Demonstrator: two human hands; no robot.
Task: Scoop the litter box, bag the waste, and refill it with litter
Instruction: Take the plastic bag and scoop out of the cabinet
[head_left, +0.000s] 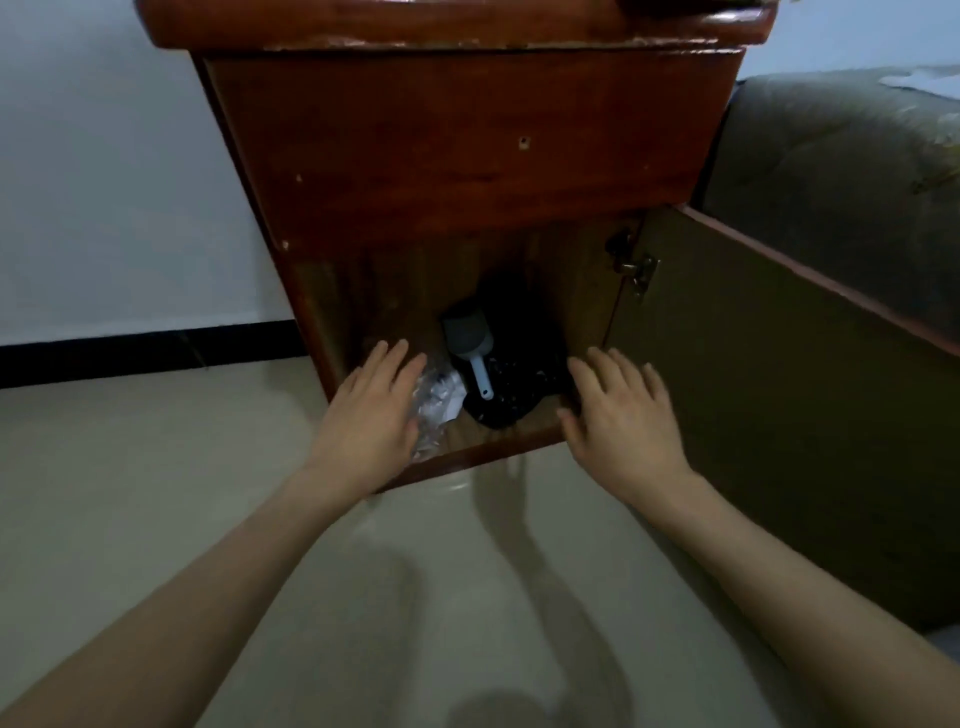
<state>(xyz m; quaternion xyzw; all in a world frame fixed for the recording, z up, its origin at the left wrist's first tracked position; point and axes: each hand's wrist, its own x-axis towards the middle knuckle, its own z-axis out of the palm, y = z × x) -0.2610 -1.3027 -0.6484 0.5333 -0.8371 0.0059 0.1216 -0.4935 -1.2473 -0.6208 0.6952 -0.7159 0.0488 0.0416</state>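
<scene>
Head view of a wooden cabinet (467, 156) with its door (753, 364) swung open toward 3 o'clock. Inside the lower compartment, near the centre of the view, lies a grey litter scoop (470, 348), bowl toward 12 o'clock and handle toward 6 o'clock, resting partly on a black bag (511, 395). At 9 o'clock from the scoop sits crumpled clear plastic (436, 402). The left hand (371, 415), fingers straight and empty, hovers over the plastic at the compartment's front edge. The right hand (623, 410), likewise flat and empty, lies at 3 o'clock from the black bag; whether it touches the shelf cannot be told. No litter box is visible. Judged progress: the supplies are only being fetched; scooping, bagging and refilling all remain.
</scene>
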